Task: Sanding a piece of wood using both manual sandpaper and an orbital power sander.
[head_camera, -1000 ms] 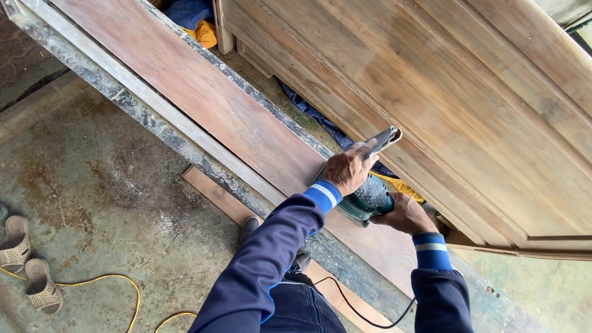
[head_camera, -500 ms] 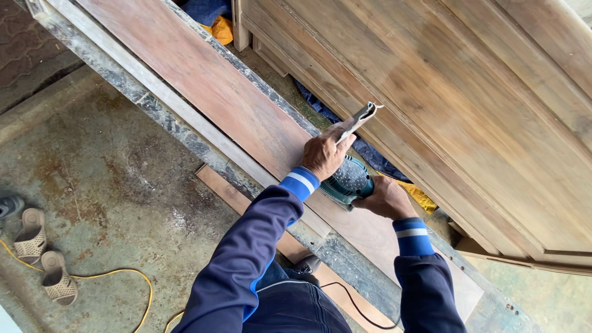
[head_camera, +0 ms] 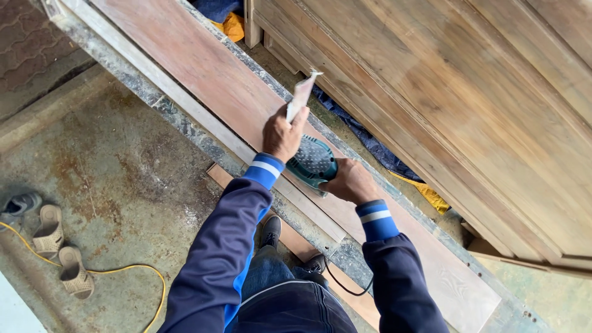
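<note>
A teal electric sander (head_camera: pixel 313 165) with a flat perforated base turned upward sits over a long reddish-brown wooden plank (head_camera: pixel 203 74), which lies along a mottled, paint-stained tabletop (head_camera: pixel 154 98). The right hand (head_camera: pixel 350 182) wraps around the sander's body from the near right side; its fingers are hidden behind the tool, so how far the grip closes cannot be seen, though it plainly carries the tool. The left hand (head_camera: pixel 280 132) pinches a pale, stiff sheet of sandpaper (head_camera: pixel 301 95) between thumb and fingers, a narrow closed grip, with the sheet standing edge-on just above the sander's base. Both arms wear dark blue sleeves with white-striped cuffs. On the far right, broad panelled wooden boards (head_camera: pixel 444 92) with a smooth tan grain lean out of frame. A black cord (head_camera: pixel 345 287) trails from under the right sleeve. On the stained concrete floor (head_camera: pixel 105 185) to the left lie woven sandals (head_camera: pixel 61 246) and a yellow cable (head_camera: pixel 123 271).
</note>
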